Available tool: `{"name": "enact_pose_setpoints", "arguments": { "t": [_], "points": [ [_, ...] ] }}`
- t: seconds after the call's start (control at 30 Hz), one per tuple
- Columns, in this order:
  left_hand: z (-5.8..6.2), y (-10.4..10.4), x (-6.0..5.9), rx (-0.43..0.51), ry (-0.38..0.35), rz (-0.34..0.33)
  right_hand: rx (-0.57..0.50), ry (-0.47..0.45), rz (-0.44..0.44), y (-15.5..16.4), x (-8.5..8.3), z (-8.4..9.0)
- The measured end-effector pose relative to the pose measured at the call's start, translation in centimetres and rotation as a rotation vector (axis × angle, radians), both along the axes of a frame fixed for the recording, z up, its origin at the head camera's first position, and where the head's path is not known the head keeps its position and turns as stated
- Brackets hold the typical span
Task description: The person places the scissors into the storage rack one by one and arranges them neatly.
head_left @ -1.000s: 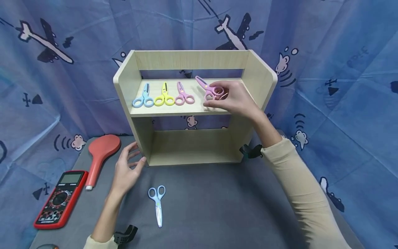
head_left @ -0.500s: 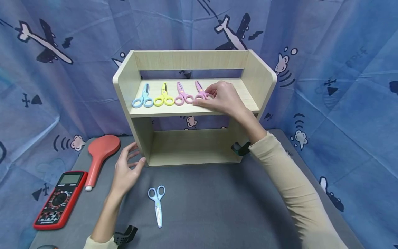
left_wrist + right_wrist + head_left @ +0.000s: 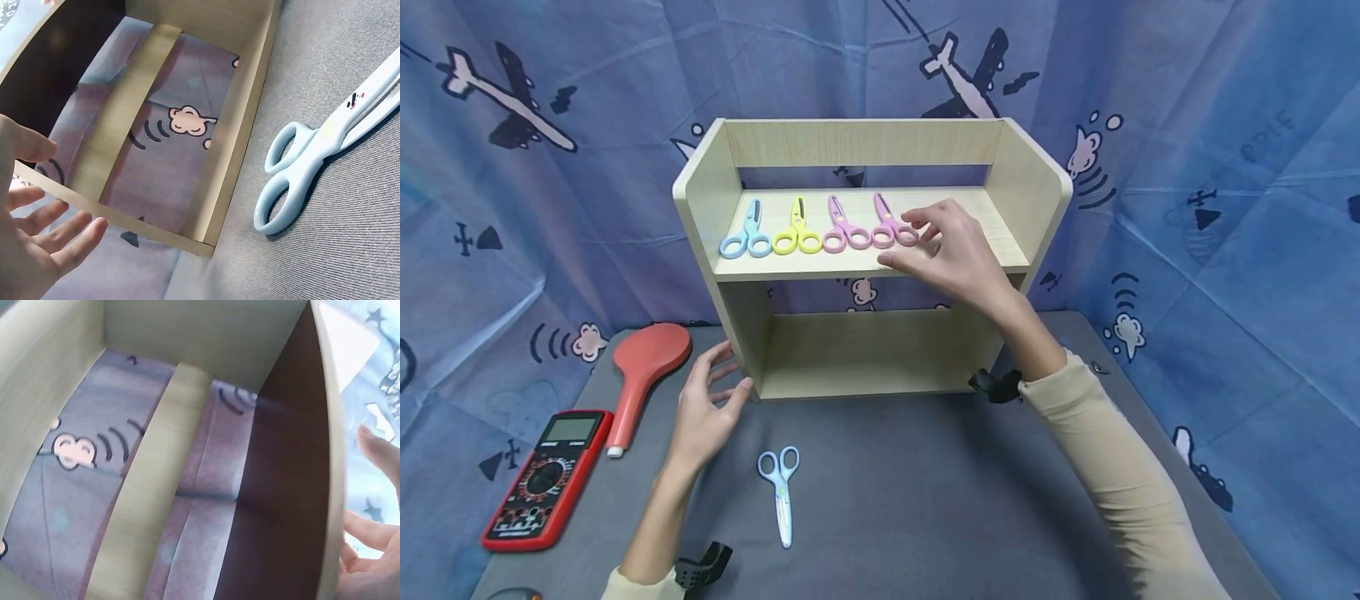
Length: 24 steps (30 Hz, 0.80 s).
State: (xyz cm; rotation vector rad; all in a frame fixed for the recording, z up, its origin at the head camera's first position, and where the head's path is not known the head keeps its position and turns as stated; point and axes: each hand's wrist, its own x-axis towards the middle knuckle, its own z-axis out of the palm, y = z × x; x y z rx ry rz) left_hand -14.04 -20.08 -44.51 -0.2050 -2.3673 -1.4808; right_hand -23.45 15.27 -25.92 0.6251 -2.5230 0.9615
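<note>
Lower left: left hand (image 3: 703,412) relaxed, fingers spread, holding nothing, beside the light wooden two-tier shelf (image 3: 700,200). Centre: purple plastic scissors (image 3: 889,225) on the upper tier, blades pointing away, touching or just left of right hand (image 3: 955,250) fingers, loosely spread, empty.

**What the views hide or cut off**

In the right wrist view, the right hand (image 3: 369,550) is cut by the picture's right edge; only a few blurred fingertips show past the shelf's (image 3: 275,456) side panel, and the scissors on the shelf are hidden. In the left wrist view, the blue scissors (image 3: 325,162) on the bench (image 3: 350,250) lose their blade tips at the right edge, and the left hand (image 3: 37,244) is cropped at the lower left corner. In the head view, a dark round object (image 3: 512,594) is cut by the bottom edge; what it is cannot be told.
</note>
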Motion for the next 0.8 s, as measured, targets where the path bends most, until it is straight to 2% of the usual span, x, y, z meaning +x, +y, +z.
{"name": "enact_pose_setpoints", "arguments": {
  "t": [0.17, 0.27, 0.37, 0.47, 0.8],
  "points": [
    [0.0, 0.0, 0.1, -0.002, -0.007, 0.002, -0.056, 0.093, 0.100, -0.2, 3.2, -1.3],
    [0.0, 0.0, 0.0, -0.004, -0.012, 0.007, -0.067, 0.082, 0.187, -0.6, 5.2, -2.5],
    [0.0, 0.1, 0.0, -0.010, -0.012, 0.007, -0.078, 0.012, 0.286, -1.3, 6.8, -4.2],
    [0.0, 0.1, -0.1, -0.009, -0.013, 0.005, -0.098, -0.098, 0.374, -2.4, 7.7, -6.6],
    [0.0, 0.0, 0.0, 0.003, -0.013, 0.004, -0.120, -0.448, 0.550, -7.7, 7.8, -16.2]
  ]
}}
